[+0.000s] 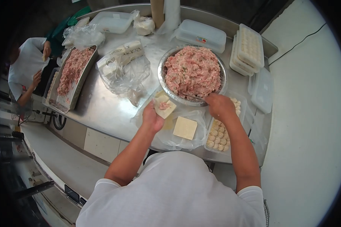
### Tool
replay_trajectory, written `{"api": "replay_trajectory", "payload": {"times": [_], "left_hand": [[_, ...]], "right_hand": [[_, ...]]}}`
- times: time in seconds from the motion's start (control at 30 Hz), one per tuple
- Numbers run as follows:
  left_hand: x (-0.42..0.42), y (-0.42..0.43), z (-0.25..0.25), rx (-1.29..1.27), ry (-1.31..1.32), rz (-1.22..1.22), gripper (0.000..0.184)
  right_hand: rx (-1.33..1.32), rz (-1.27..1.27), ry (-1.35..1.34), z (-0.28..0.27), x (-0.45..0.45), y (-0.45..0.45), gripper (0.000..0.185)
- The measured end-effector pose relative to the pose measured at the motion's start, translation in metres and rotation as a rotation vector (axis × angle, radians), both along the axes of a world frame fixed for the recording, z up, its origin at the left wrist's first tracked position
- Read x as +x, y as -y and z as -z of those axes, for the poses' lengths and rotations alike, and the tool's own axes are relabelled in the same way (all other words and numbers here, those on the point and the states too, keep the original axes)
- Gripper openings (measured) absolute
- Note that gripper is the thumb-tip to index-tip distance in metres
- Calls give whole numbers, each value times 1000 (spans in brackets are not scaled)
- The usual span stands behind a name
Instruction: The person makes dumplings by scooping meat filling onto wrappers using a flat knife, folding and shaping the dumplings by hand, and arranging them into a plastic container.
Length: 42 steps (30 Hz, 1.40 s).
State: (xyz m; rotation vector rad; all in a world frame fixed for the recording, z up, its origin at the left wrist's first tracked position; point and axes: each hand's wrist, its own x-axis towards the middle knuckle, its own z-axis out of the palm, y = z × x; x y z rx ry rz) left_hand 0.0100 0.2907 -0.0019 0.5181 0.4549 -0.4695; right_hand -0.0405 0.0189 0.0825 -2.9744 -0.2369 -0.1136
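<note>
1. Holding meat-topped wrapper [165, 107] in left grip [153, 118], thin tool [193, 97] in right grip [220, 107], at bowl [161, 80].
2. Working over shiny metal tabletop [98, 109], beneath both.
3. Bounded by white wall [303, 94] beyond right grip, tiled floor [100, 143] beyond left.

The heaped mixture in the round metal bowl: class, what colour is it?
The mixture is mostly pink with small greenish flecks, best seen in the head view.

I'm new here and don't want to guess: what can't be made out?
All in the head view:
Tool: gripped end hidden by the right hand.
Dumplings: some hidden by the right arm.
Bowl: inside bottom covered by meat.
Other person's hands: too small to tell whether they hold anything.
</note>
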Motion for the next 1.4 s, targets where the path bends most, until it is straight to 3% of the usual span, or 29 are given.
{"api": "replay_trajectory", "payload": {"times": [0.07,0.2,0.27,0.4,0.6,0.67,0.7,0.8,0.87,0.9,0.97,1.0,1.07,1.2,1.3,1.37,1.4], "left_hand": [[-4,10,-8,5,20,-6,42],[-16,16,-3,-9,-27,0,42],[-17,18,-2,-131,-99,60,41],[-27,23,-38,-69,-124,115,43],[-26,19,-55,-53,22,127,47],[-29,10,-65,-397,310,219,45],[-29,12,-76,-398,308,240,45],[-30,20,-94,-274,306,181,36],[-33,25,-72,341,416,399,37],[-32,25,-68,340,418,413,37],[-31,23,-60,792,888,525,45],[-31,25,-66,790,894,539,45],[-32,32,-81,1114,1020,656,39],[-30,47,-70,1199,1302,546,31],[-23,66,-67,949,1098,631,22],[-30,80,-59,946,1068,686,19],[-36,89,-58,946,1037,735,16]], "right_hand": [[2,-87,-64,2,6,7,24],[249,-135,44,-2,-14,26,25],[328,-148,48,-7,-27,22,25],[399,-90,80,-1,-60,-13,25],[396,-19,123,7,-79,-43,28],[404,16,138,-15,-83,-43,28],[509,28,160,-26,-84,-42,28],[635,73,187,-46,-94,-42,28],[660,103,191,-46,-100,-40,28],[652,87,148,-41,-104,-40,27],[650,85,107,-37,-113,-37,27],[608,86,76,-38,-117,-35,27],[573,111,48,-46,-126,-29,26],[480,177,3,-71,-144,-1,24],[597,310,43,-65,-159,10,20],[693,388,69,-46,-166,11,18],[843,496,-52,-28,-168,6,19]]}}
